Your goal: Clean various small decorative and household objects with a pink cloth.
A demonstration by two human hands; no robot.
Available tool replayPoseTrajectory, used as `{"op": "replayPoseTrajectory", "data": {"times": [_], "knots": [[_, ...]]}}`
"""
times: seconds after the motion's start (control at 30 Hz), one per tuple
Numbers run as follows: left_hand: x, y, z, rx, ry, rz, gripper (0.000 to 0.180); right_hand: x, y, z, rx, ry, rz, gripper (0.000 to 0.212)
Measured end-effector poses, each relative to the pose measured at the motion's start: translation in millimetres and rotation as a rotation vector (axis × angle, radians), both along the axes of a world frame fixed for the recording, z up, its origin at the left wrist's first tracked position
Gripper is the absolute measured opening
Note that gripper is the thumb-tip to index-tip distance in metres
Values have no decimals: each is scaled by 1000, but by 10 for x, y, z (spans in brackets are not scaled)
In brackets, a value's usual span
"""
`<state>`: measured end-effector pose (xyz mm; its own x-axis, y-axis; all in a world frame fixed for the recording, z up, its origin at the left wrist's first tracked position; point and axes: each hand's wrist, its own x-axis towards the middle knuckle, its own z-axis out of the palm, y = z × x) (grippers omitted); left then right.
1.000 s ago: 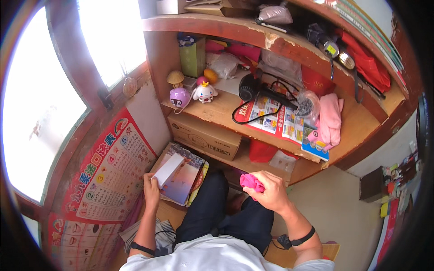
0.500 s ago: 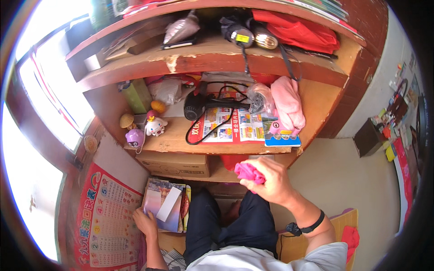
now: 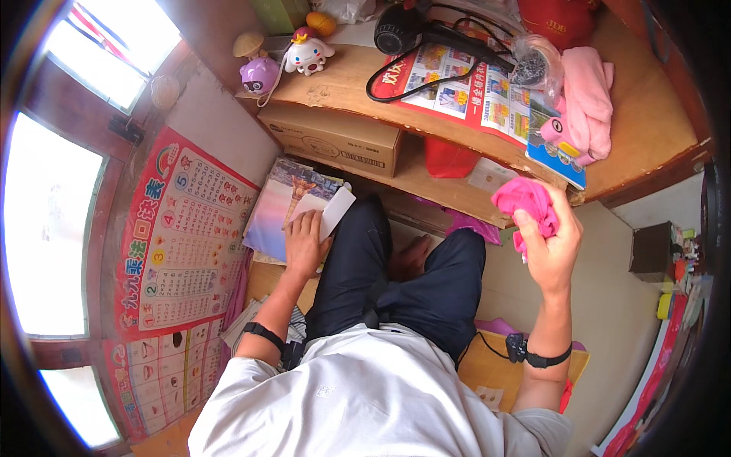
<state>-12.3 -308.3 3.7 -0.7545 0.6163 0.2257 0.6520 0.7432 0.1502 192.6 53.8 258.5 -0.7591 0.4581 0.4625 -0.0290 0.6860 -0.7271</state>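
Note:
A bunched bright pink cloth (image 3: 525,206) is gripped in my right hand (image 3: 554,247), raised beside the desk's front edge with the fingers wrapped round it. My left hand (image 3: 306,242) lies with outstretched fingers on a stack of books and magazines (image 3: 278,221), left of my thigh. Its fingertips touch a narrow white paper strip (image 3: 336,213) lying on the top cover, which shows a tower and a pink-purple sky. The underside of the left hand is hidden.
On the desk (image 3: 335,84) are a black hair dryer (image 3: 400,29) with its cord, a pink towel (image 3: 590,91), a blue booklet (image 3: 556,164) and small toy figures (image 3: 308,52). A cardboard box (image 3: 335,141) sits on the lower shelf. A chart poster (image 3: 186,236) covers the left wall.
My view has tilted down toward my lap. The left hand has moved from the books' left edge onto their top, by the white strip. The right hand still holds the pink cloth, now looser and hanging.

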Motion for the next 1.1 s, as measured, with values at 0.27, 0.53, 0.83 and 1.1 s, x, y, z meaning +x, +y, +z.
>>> {"op": "replayPoseTrajectory", "data": {"times": [0.27, 0.53, 0.83, 1.1], "knots": [[-129, -370, 254, 228, 83, 291, 59, 119, -13, -152, 1, -51, 43, 35], [-557, -925, -197, 90, -45, 527, 58, -107, -157, -315, -80, -108, 103, 34], [-773, -775, 234, 123, 7, 488, 72, -145, -308, -167, -30, -155, 118, 33], [-470, -612, 214, 173, 16, 345, 82, -409, -401, -74, 156, -44, 197, 35]]}}
